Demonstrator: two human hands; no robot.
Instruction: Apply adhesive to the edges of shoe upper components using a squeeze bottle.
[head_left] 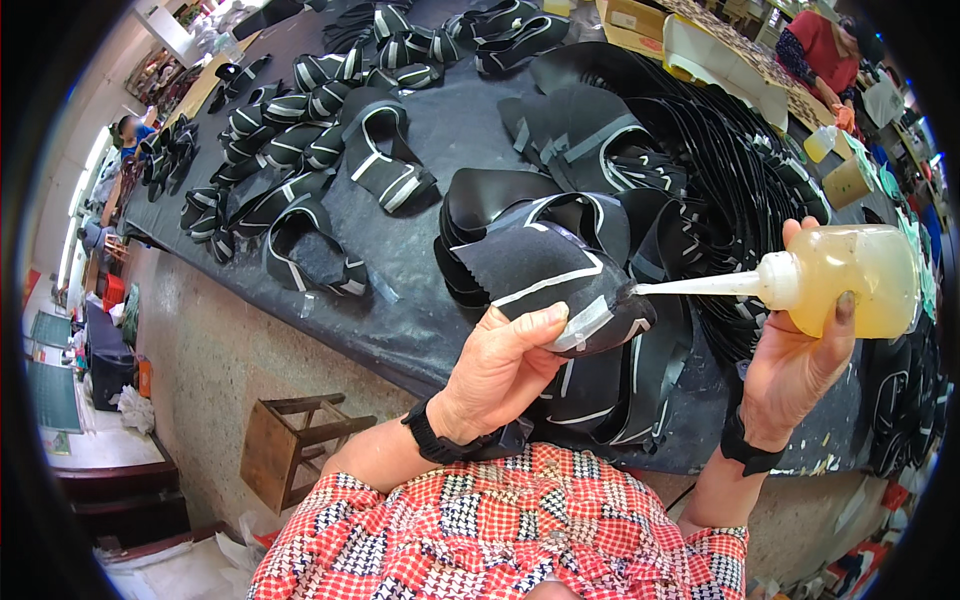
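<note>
Gluing step: left hand [497,368] clenched on black shoe upper [560,282], right hand [795,370] squeezing glue bottle [850,280] — nozzle tip touching upper's edge. Next, likely: steady bead along seam.

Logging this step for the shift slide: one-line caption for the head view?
Left hand holds a black shoe upper while right hand aims a glue bottle nozzle at it.

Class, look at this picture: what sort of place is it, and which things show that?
Probably a shoe-making workshop: rows of black shoe uppers on a long worktable, and a glue bottle at an upper.
</note>
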